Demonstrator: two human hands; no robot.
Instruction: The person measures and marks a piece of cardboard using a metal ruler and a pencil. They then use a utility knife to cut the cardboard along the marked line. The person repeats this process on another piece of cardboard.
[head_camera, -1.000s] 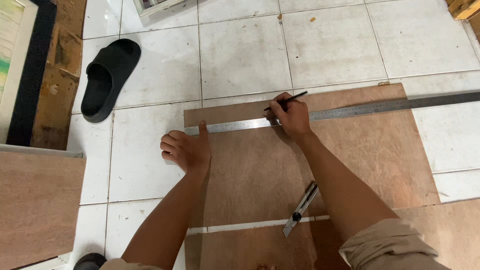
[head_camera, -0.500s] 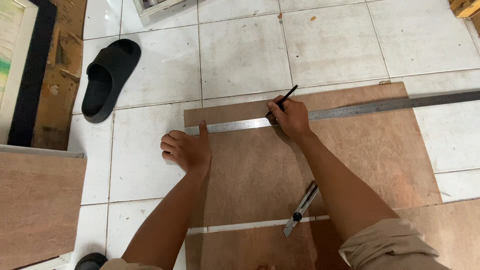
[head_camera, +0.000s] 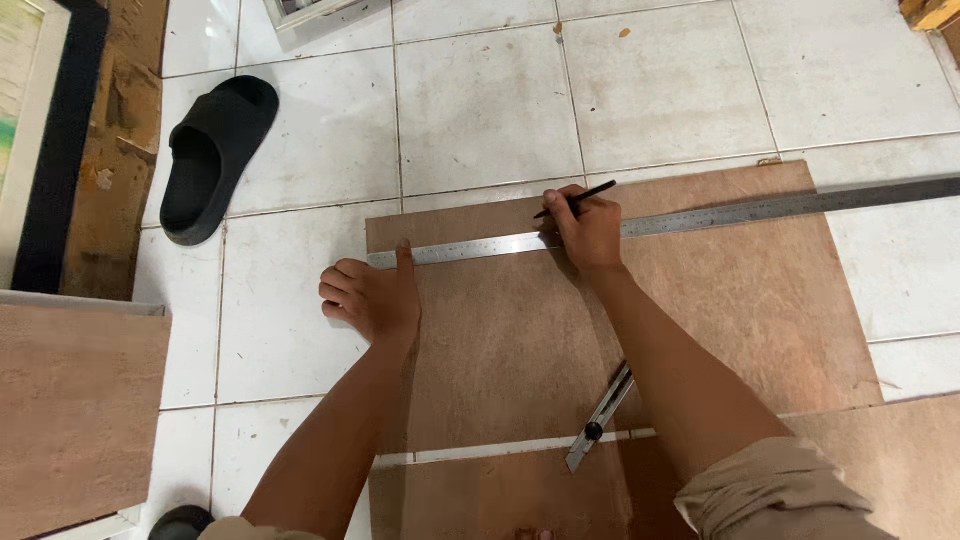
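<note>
A brown plywood sheet (head_camera: 720, 300) lies flat on the white tiled floor. A long steel ruler (head_camera: 700, 220) rests across its far edge and sticks out to the right. My left hand (head_camera: 372, 295) sits at the sheet's left edge, its thumb pressing the ruler's left end. My right hand (head_camera: 585, 230) grips a dark pencil (head_camera: 575, 198) with its tip at the ruler's far edge, near the ruler's middle-left.
A utility knife (head_camera: 600, 418) lies on the plywood near me, by my right forearm. A second plywood piece (head_camera: 480, 495) lies below a narrow gap. A black slipper (head_camera: 210, 155) rests at the far left. Another board (head_camera: 75, 410) lies at the near left.
My right hand has slid a little to the left along the ruler with the pencil. My left hand has stayed in place.
</note>
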